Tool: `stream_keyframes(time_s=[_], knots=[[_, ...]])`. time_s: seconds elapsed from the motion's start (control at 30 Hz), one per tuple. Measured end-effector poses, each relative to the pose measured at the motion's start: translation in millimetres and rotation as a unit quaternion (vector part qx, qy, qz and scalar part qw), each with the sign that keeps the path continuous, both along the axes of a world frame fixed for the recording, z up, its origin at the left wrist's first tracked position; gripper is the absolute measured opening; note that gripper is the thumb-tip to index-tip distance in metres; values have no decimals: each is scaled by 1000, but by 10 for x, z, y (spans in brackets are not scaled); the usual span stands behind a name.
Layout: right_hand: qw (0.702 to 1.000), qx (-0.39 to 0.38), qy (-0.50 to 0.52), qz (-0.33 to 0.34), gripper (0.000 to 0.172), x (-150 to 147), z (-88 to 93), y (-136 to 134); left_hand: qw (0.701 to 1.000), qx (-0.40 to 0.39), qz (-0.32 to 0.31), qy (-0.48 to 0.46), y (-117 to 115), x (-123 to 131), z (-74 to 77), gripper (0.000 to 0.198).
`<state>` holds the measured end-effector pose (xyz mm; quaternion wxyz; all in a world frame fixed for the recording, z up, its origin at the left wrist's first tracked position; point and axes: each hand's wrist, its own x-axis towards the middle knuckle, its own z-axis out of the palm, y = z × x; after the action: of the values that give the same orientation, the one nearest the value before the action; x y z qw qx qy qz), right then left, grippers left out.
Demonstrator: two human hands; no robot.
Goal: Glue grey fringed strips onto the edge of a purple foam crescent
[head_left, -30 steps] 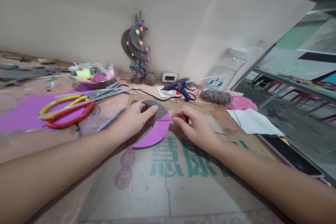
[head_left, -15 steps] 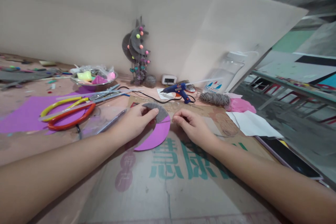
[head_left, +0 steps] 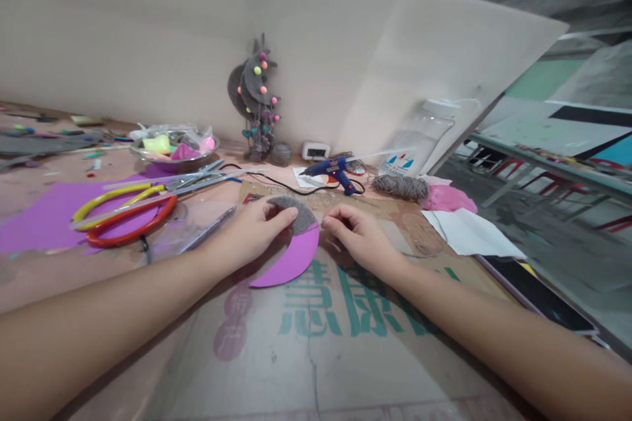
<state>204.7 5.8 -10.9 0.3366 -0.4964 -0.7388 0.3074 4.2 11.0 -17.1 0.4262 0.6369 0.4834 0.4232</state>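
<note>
A: What's the setting?
B: A pale wall (head_left: 148,33) stands behind a pinkish tabletop (head_left: 39,276). A printed cardboard sheet (head_left: 276,368) runs off the bottom edge; the right forearm hides some characters.
A: And at the clock's centre, twelve towards the wall?
B: A purple crescent (head_left: 296,260) over the cardboard, resting or slightly raised, I can't tell. Grey yarn (head_left: 307,218) wraps its upper part.
A: The hands?
B: At nine, the left hand (head_left: 257,227) grips the wrapped part, its thumb covering some of it. At three, the right hand (head_left: 359,235) pinches the yarn; the strand between is barely visible.
A: Farther out?
B: A blue glue gun (head_left: 333,166) at one; at two, a yarn skein (head_left: 401,187) before a clear bottle (head_left: 419,131), hiding some lettering. Scissors (head_left: 172,204) lie between nine and ten. At ten, film blurs the contents of a metal bowl (head_left: 197,161). At eleven, a moon mobile (head_left: 253,84) has indistinct danglers. Past three, a white sheet (head_left: 474,231) overlaps a dark-screened device (head_left: 538,293).
</note>
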Motion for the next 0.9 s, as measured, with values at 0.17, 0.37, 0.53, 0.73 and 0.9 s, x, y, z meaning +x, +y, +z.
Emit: stream_keyframes(time_s=[0.17, 0.37, 0.53, 0.73, 0.9], knots=[[999, 19, 7, 26, 20, 19, 16, -2, 999, 7, -32, 9, 33, -23, -43, 32], [1000, -3, 4, 3, 16, 24, -22, 4, 998, 7, -35, 55, 36, -42, -44, 38], [1000, 2, -6, -16, 15, 11, -34, 19, 995, 14, -47, 82, 15, -36, -8, 33], [1000, 2, -2, -13, 14, 10, -47, 29, 994, 8, -61, 94, -6, -33, 18, 28], [1000, 17, 5, -16, 14, 2, -46, 12, 993, 2, -72, 89, -8, -32, 19, 26]])
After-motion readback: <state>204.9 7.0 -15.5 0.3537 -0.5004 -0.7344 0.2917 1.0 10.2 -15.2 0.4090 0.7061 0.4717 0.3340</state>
